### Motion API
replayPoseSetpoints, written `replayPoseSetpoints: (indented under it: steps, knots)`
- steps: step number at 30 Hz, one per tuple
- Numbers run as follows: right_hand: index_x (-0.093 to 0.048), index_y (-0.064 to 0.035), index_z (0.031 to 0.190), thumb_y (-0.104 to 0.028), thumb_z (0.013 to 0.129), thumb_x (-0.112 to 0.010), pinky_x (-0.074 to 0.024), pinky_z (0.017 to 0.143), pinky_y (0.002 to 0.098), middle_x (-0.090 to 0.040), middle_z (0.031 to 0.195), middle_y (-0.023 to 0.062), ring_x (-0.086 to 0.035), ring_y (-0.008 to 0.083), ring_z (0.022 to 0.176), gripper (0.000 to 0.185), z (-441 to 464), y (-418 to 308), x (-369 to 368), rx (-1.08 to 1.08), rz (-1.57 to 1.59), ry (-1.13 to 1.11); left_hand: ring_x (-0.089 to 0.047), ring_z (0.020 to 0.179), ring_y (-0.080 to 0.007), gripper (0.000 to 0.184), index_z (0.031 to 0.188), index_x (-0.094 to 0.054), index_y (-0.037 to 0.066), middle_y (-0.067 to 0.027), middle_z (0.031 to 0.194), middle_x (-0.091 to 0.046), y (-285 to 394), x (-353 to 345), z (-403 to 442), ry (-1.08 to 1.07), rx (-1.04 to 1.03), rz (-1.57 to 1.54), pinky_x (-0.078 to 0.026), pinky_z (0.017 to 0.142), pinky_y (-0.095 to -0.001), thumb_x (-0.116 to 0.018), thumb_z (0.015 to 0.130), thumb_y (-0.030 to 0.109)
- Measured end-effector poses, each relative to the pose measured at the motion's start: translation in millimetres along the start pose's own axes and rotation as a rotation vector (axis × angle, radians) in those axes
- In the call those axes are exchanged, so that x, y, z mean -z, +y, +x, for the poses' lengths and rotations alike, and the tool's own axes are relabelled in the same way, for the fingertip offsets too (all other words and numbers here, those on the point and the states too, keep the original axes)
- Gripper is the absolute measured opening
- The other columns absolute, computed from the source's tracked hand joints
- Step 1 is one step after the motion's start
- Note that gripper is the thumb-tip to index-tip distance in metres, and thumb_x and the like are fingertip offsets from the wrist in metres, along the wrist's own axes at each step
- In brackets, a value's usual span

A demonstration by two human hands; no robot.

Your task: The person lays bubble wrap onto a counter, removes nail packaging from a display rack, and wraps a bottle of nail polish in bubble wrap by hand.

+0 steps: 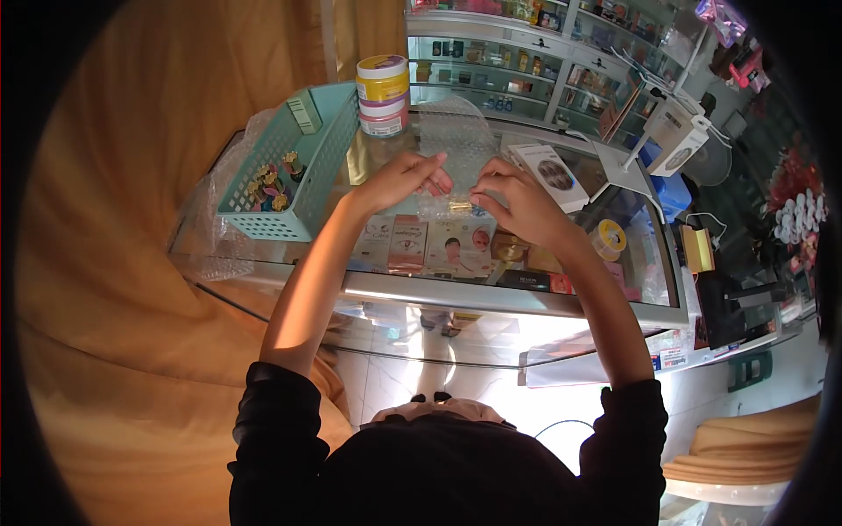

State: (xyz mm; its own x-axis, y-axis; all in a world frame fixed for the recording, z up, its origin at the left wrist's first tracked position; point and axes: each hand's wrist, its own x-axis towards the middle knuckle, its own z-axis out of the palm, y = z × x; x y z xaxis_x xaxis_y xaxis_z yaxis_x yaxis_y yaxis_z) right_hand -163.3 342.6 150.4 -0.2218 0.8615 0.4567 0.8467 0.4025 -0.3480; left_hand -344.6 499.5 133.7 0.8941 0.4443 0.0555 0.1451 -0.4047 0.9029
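Both hands are over the glass counter, a small gap between them. My left hand (410, 179) has its fingers bent and partly overlapping; what they hold, if anything, is too small to tell. My right hand (517, 200) is curled, thumb and fingertips towards the left one, with nothing clearly visible in it. Clear bubble wrap (456, 140) lies beneath and behind the hands. A small gold item (459, 207) shows between them, on the wrap or under it. Flat face-care packets (458, 249) show through the glass below.
A mint basket (307, 188) with small flower-like items stands at left, beside stacked yellow and pink jars (383, 95). A white box (550, 178), tape roll (608, 238) and a white stand (627, 167) are at right. Stocked shelves (491, 77) stand behind.
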Motion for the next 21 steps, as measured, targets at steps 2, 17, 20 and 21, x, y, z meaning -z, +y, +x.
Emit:
replayPoseSetpoints:
  steps: [2, 17, 20, 21]
  knots:
    - [-0.064, -0.0024, 0.09, -0.016, 0.077, -0.07, -0.0473, 0.074, 0.0382, -0.058, 0.089, 0.0115, -0.059, 0.0312, 0.084, 0.02, -1.1, -2.0, -0.8, 0.047, -0.032, 0.015, -0.059, 0.08, -0.0128, 0.056, 0.094, -0.067, 0.002, -0.0053, 0.09, -0.067, -2.3, 0.8, -0.4, 0.001, -0.026, -0.015, -0.043, 0.074, -0.0252, -0.035, 0.098, 0.048]
    - [-0.063, 0.0017, 0.094, -0.011, 0.072, -0.071, -0.0465, 0.076, 0.0415, -0.06, 0.09, 0.0154, -0.06, 0.0357, 0.085, 0.027, -1.5, -15.9, 8.1, 0.031, -0.151, -0.103, -0.057, 0.083, -0.0116, 0.033, 0.094, -0.068, 0.004, -0.0042, 0.088, -0.067, 1.2, -8.6, -4.0, 0.191, -0.326, 0.094, -0.045, 0.074, -0.0264, -0.053, 0.094, 0.034]
    - [-0.065, 0.0026, 0.091, -0.013, 0.072, -0.072, -0.0469, 0.075, 0.0407, -0.062, 0.088, 0.016, -0.06, 0.0352, 0.082, 0.026, -3.2, -18.0, 13.5, 0.008, -0.028, -0.173, -0.059, 0.083, -0.0147, 0.026, 0.093, -0.069, 0.004, -0.0067, 0.09, -0.066, 18.3, -7.3, -2.4, 0.018, -0.133, 0.206, -0.046, 0.077, -0.0286, -0.059, 0.09, 0.029]
    - [-0.065, 0.0028, 0.092, -0.015, 0.072, -0.072, -0.0471, 0.075, 0.0401, -0.062, 0.088, 0.0162, -0.061, 0.0345, 0.082, 0.027, -5.0, -18.6, 14.0, 0.001, 0.008, -0.224, -0.059, 0.083, -0.0147, 0.026, 0.093, -0.069, 0.004, -0.0067, 0.09, -0.066, 15.2, -6.8, 0.3, 0.019, -0.139, 0.206, -0.046, 0.077, -0.0286, -0.059, 0.09, 0.029]
